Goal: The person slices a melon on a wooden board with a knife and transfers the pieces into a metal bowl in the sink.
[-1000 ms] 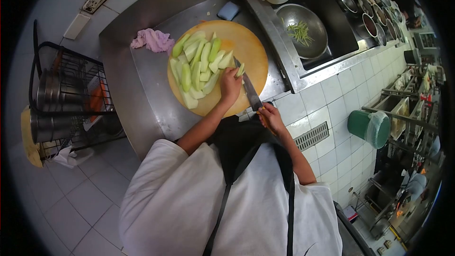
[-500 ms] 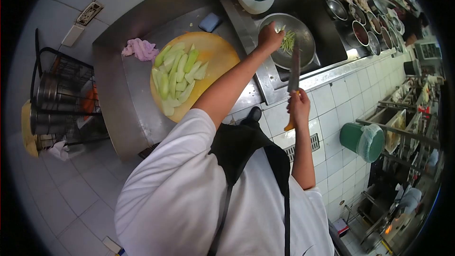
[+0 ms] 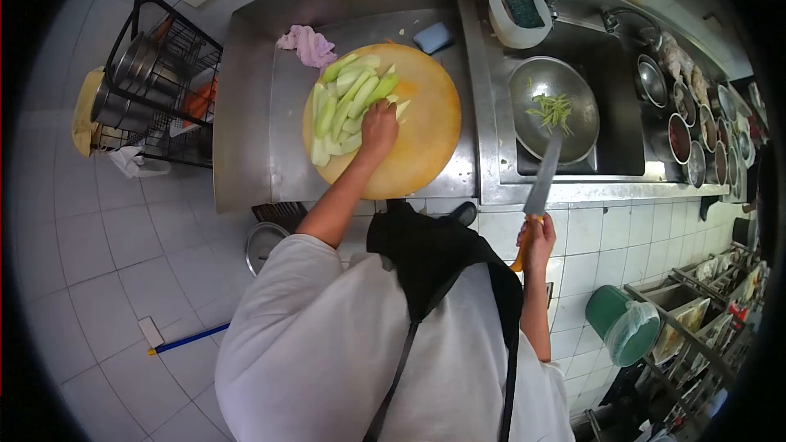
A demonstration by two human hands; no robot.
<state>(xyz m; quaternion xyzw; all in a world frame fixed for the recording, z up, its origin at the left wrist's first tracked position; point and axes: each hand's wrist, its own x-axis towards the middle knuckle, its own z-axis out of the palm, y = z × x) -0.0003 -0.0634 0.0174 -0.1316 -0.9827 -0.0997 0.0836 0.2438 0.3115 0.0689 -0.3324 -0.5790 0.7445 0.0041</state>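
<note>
My left hand [image 3: 380, 128] is closed at the right side of the pale green vegetable pieces [image 3: 348, 106], its fingers on a piece. These pieces lie on a round yellow cutting board [image 3: 434, 123]. My right hand [image 3: 536, 244] grips the orange handle of a large knife [image 3: 543, 184], whose blade points up over the sink edge. The blade tip reaches over a metal bowl [image 3: 583, 86] in the sink, close to thin green strips [image 3: 552, 111] lying in it.
A pink cloth [image 3: 308, 45] and blue sponge [image 3: 432, 38] lie behind the board. Right of the sink [image 3: 618, 139] stand several metal bowls [image 3: 679, 138]. A black rack [image 3: 192, 102] holds pots at left; a green bin [image 3: 610, 311] stands at lower right.
My left hand has moved from the metal bowl leftwards to the vegetable pieces on the board. My right hand still holds the knife. The whole view has shifted and turned.
</note>
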